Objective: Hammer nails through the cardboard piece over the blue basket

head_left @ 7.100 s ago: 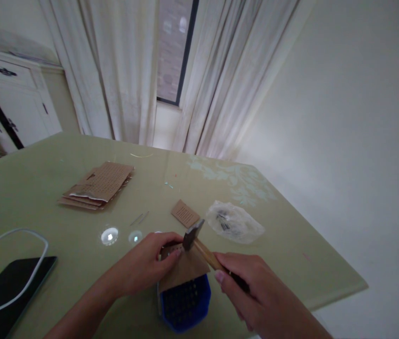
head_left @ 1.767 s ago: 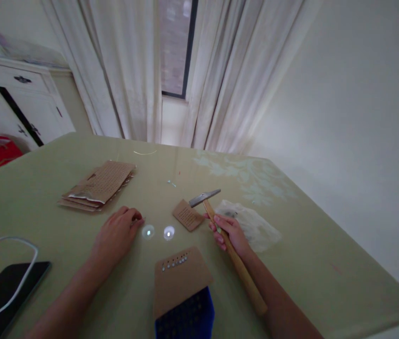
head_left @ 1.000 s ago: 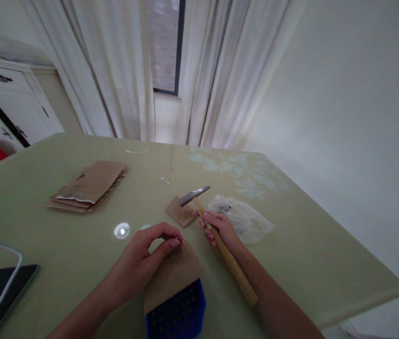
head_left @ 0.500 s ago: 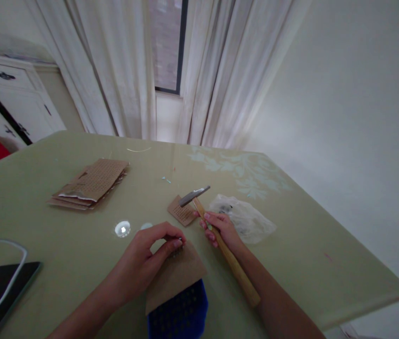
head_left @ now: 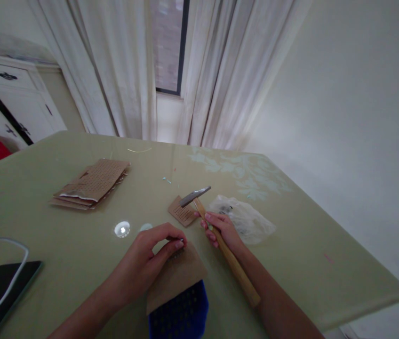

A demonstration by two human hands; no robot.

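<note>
My right hand is wrapped round the wooden handle of a hammer, close below its metal head, which is raised over a small perforated brown card. At the upper edge of a brown cardboard piece, my left hand pinches with thumb and forefinger. A tiny metallic thing shows at those fingertips, too small to name. Several small points stand in the cardboard by the thumb. Under the cardboard lies a blue block with rows of holes, partly covered.
A stack of perforated brown cardboard lies at the left. Right of the hammer is a crumpled clear plastic bag with small dark bits inside. A dark tablet-like device and white cable lie near left. Curtains and a wall border the table.
Both hands, the hammer and the cardboard stay almost where they were. The whole view has shifted very slightly.
</note>
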